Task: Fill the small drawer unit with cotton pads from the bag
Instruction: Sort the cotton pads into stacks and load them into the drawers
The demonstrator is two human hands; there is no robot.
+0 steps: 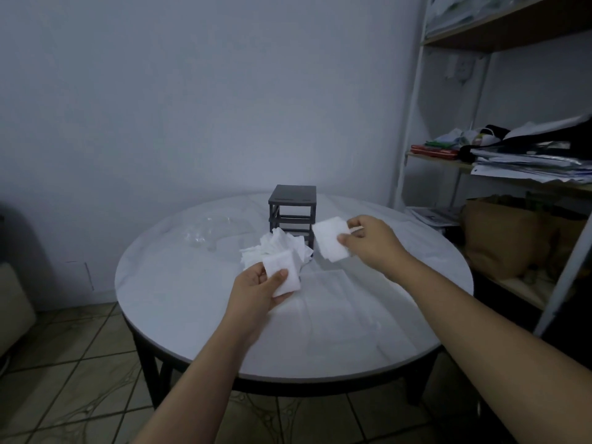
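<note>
Head view: we see both hands raised over a round white table (179, 293), each gripping a stack of cotton pads.

Left hand (256, 291), just below centre of frame: fingers curled in, thumb (279, 277) pressed flat on top of a small stack of white pads (282, 270), the other fingers underneath. Clenched on the stack, no gap we can see. The stack tilts up and away from the palm.

Right hand (371, 241), right of centre and a bit higher: pinching a second stack of pads (330, 238) by its right edge. Thumb at the lower corner, forefinger (354, 223) at the upper edge, remaining fingers folded behind. The stack hangs out to the left of the hand, in front of the lower right part of the drawer unit. We can't tell if it touches the unit.

Small drawer unit (292, 206): dark grey, upright, at centre of frame toward the table's far edge. Its bays look like open frames; we can't tell whether drawers are in.

Loose heap of pads (275, 248) lies on the table just in front of the unit, directly behind the left hand's stack. Clear plastic bag (208, 233), crumpled, lies left of the unit, near the heap.

Shelving w/ papers (525, 161) fills the right edge of frame.
</note>
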